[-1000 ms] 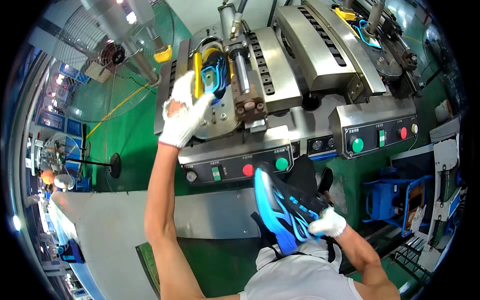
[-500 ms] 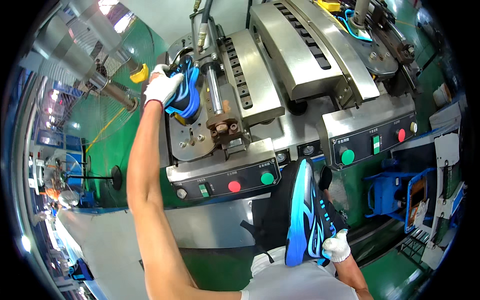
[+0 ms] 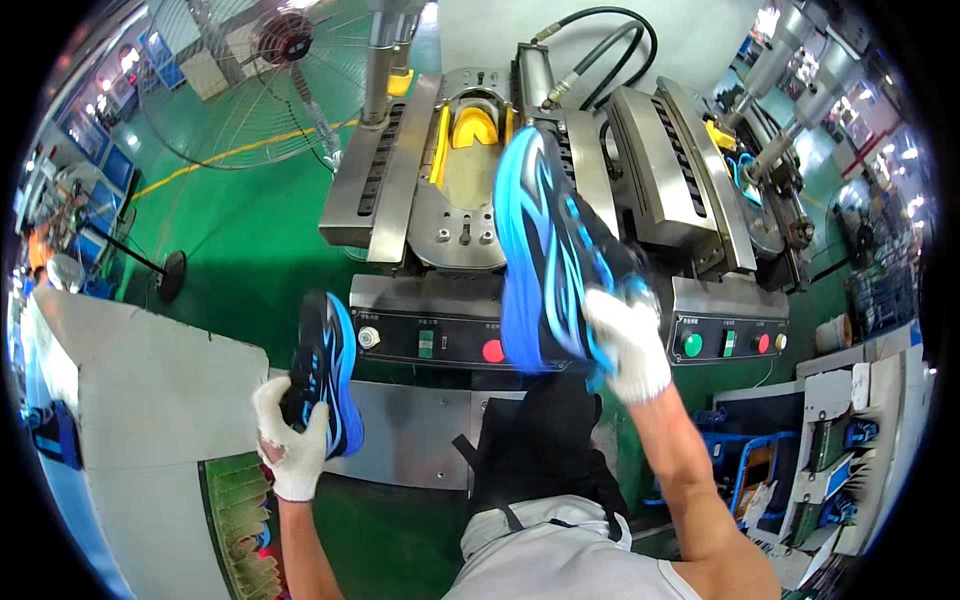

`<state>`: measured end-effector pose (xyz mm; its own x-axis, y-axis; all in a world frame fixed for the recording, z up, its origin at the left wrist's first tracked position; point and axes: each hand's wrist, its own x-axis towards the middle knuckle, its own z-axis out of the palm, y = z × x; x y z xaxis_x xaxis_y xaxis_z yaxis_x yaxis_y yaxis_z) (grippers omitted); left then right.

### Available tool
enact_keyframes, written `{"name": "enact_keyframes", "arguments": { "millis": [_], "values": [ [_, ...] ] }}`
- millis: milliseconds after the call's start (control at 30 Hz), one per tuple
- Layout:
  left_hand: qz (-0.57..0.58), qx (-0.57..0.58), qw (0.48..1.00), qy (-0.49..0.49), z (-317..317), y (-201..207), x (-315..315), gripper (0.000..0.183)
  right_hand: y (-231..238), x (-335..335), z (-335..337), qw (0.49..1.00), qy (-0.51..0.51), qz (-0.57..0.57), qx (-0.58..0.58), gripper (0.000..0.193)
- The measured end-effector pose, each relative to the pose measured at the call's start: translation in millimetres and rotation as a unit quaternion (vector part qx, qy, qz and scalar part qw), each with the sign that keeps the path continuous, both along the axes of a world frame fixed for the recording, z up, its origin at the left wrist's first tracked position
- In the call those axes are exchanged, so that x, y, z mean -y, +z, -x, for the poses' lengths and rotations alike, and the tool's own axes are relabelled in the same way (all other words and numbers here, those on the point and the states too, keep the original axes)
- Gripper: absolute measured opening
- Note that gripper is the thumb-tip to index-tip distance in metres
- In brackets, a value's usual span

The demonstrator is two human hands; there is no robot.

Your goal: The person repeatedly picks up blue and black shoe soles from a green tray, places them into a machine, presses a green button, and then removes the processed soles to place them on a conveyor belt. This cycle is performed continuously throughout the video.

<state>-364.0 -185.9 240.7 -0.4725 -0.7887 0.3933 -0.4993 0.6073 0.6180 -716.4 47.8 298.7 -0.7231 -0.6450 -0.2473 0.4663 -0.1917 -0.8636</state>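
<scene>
My gloved left hand (image 3: 290, 440) grips a black sneaker (image 3: 318, 340) with a blue sole by its heel end, out to the left of the machine's front panel. In my right hand (image 3: 632, 345), also gloved, is another black and blue sneaker (image 3: 545, 250), held by the heel with its toe up. This one is raised in front of the press machine and hides part of it. Between the metal side blocks, the press bed (image 3: 462, 222) shows bare metal and a yellow horseshoe-shaped pad (image 3: 474, 128).
A control panel (image 3: 430, 340) with buttons runs along the machine's front. Another press station (image 3: 665, 165) stands to the right. At left are a caged fan (image 3: 285, 40) and a pale tabletop (image 3: 150, 400). A blue cart (image 3: 740, 465) and a shelf rack (image 3: 835, 450) are at right.
My left hand has lifted its sneaker off the press bed and brought it left and nearer me. My right hand has raised the other sneaker from my lap toward the press. The view has turned left.
</scene>
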Motion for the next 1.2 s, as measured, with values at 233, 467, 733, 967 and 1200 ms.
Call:
{"name": "enact_keyframes", "arguments": {
  "millis": [233, 467, 733, 967, 1200],
  "values": [
    [-0.089, 0.198, 0.966, 0.14, -105, -129, -41, 0.056, 30, 225, 116, 0.978, 0.124, -0.122, -0.114, 0.012],
    [-0.094, 0.18, 0.974, 0.101, -128, -177, -60, 0.063, -41, 333, 189, 0.835, 0.038, -0.412, -0.362, 0.03],
    [-0.148, 0.201, 0.963, 0.105, -133, -182, -67, 0.063, -99, 364, 157, 0.716, -0.05, -0.5, -0.485, 0.047],
    [-0.196, 0.112, 0.949, 0.22, -66, -178, -76, 0.068, -93, 347, 186, 0.738, -0.032, -0.483, -0.471, 0.06],
    [-0.199, 0.118, 0.965, 0.124, -103, -161, -81, 0.083, -31, 203, 13, 0.82, 0.103, -0.167, -0.538, 0.085]
  ]
}}
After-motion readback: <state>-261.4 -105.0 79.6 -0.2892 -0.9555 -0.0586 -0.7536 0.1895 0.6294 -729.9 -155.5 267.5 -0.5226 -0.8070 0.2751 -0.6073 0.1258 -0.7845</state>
